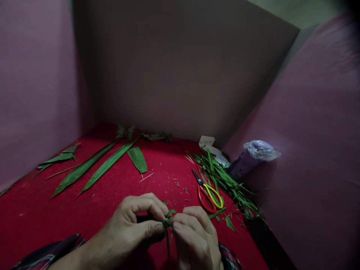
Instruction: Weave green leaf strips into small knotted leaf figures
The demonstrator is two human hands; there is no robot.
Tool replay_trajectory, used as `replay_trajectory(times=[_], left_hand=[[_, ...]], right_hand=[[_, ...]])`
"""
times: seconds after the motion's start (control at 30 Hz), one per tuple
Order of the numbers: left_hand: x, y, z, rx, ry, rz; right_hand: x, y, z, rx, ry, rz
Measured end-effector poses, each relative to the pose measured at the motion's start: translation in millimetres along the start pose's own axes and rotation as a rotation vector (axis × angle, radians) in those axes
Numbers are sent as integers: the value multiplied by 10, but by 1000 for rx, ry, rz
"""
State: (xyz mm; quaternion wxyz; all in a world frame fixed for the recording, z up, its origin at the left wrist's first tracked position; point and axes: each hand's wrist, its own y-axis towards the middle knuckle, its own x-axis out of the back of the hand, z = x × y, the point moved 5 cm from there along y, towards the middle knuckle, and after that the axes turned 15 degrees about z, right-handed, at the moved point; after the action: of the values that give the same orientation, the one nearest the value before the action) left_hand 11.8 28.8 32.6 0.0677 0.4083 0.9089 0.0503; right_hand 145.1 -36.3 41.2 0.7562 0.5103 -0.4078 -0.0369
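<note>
Between my two hands is a small green leaf piece, bent over itself, with a thin stem hanging down below. My left hand pinches it from the left between thumb and forefinger. From the right, the fingertips of my right hand close on the same leaf piece, nearly touching the left fingertips. How the leaf is folded inside the grip is partly hidden by the fingers. Scissors with one red and one yellow handle lie just beyond my right hand, blades pointing away and to the left.
Long green leaves and a cut leaf lie on the red cloth. A heap of leaf strips runs along the right, beside a purple container with clear plastic on top. Folded leaf shapes rest by the left wall.
</note>
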Motion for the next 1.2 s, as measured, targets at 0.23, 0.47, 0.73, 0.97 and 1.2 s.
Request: replay_trajectory(times=[0.23,0.47,0.73,0.97,1.2], left_hand=[[-6,-24,48,-19,-56,-15],[-6,-35,189,70,-238,-122],[-10,-70,175,0,-186,-114],[-30,-47,84,16,-142,-88],[-7,-21,8,21,12,-80]], right_hand=[[2,23,-23,-53,4,-59],[-51,-23,-48,-52,39,22],[-58,54,-106,-157,210,46],[-189,-111,-278,-606,659,-16],[-305,-124,-311,-762,1048,164]])
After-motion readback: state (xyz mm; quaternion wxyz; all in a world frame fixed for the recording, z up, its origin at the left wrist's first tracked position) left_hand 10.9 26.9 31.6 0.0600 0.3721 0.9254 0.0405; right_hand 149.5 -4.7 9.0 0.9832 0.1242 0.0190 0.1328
